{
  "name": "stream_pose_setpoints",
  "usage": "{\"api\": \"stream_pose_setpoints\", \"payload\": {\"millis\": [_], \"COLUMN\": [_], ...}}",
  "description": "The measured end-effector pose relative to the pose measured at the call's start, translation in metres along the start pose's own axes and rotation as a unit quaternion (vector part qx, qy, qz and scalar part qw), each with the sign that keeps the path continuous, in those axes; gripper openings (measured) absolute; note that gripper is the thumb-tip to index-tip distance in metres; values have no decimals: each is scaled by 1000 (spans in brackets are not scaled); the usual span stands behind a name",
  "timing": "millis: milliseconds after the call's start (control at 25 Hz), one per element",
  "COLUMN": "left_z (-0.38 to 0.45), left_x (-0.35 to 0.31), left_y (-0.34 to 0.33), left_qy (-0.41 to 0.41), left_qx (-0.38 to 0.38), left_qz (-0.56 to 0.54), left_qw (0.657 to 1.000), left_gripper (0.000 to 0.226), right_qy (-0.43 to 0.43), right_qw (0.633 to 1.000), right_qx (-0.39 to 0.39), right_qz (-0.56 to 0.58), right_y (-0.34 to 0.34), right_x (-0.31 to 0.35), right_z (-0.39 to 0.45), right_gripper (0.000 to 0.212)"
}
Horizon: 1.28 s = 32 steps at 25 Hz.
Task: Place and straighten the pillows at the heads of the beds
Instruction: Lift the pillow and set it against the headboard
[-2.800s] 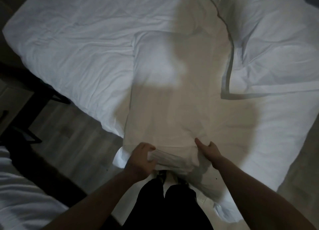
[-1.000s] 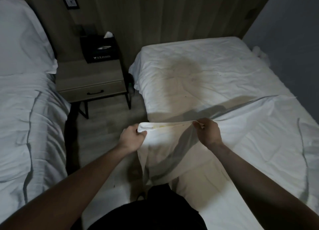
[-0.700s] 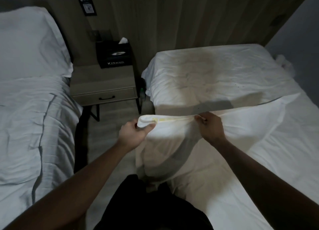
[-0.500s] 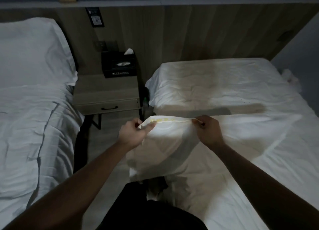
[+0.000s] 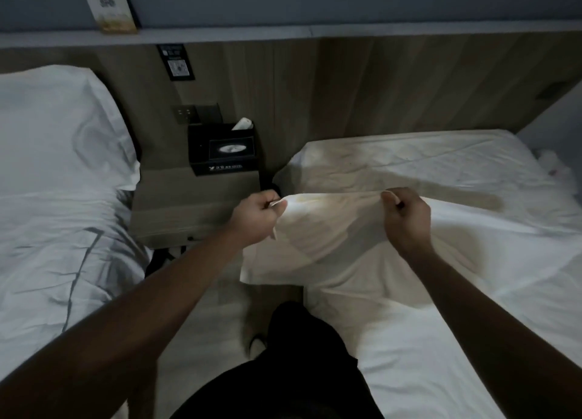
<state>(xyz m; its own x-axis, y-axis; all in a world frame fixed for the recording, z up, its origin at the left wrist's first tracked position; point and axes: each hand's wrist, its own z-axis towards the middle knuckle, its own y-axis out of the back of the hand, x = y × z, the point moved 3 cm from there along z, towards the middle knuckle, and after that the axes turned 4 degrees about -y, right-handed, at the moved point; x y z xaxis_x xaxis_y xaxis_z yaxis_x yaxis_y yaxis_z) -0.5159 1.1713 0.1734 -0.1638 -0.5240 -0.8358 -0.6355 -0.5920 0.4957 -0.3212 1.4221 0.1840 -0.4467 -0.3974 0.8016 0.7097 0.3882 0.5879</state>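
A white pillow (image 5: pixel 327 239) in a creased case hangs in front of me over the near left side of the right bed (image 5: pixel 441 163). My left hand (image 5: pixel 256 218) pinches its top left corner. My right hand (image 5: pixel 406 218) grips the top edge further right. The head of the right bed is bare sheet up to the wooden headboard (image 5: pixel 378 88). A second white pillow (image 5: pixel 59 126) lies at the head of the left bed (image 5: pixel 47 245).
A nightstand (image 5: pixel 189 207) stands between the beds with a black tissue box (image 5: pixel 222 152) on it. A card (image 5: pixel 108 4) leans on the ledge above the headboard. A narrow strip of floor (image 5: pixel 201 324) runs between the beds where I stand.
Both hands lifted the pillow from the foot end of the bed and carried it toward the head. The view rose from the mattress to the headboard, and the nightstand is closer.
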Motion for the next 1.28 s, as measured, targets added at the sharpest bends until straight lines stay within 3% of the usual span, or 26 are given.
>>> {"api": "stream_pose_setpoints", "payload": {"millis": [200, 560, 680, 800, 960, 1160, 1280], "left_z": [85, 213, 233, 242, 257, 294, 297], "left_x": [-14, 63, 89, 108, 132, 161, 135], "left_y": [3, 15, 12, -3, -36, -106, -135], "left_qy": [1, 136, 116, 67, 21, -47, -24], "left_qx": [35, 24, -11, -26, -85, -194, -277], "left_qz": [10, 2, -39, -7, -69, -100, -97], "left_qw": [999, 990, 993, 997, 994, 975, 956], "left_gripper": [39, 33, 35, 35, 45, 47, 50], "right_qy": [-25, 78, 54, 61, 107, 183, 163], "right_qw": [999, 981, 978, 970, 967, 961, 962], "right_qx": [-21, 158, 184, 204, 207, 201, 203], "right_qz": [13, -85, -78, -115, -101, 49, 79], "right_y": [-40, -153, -187, -220, -253, -283, -271], "right_x": [9, -43, -79, -112, -143, -215, -224], "right_z": [107, 208, 223, 233, 265, 301, 310], "right_gripper": [25, 29, 40, 43, 43, 45, 42]}}
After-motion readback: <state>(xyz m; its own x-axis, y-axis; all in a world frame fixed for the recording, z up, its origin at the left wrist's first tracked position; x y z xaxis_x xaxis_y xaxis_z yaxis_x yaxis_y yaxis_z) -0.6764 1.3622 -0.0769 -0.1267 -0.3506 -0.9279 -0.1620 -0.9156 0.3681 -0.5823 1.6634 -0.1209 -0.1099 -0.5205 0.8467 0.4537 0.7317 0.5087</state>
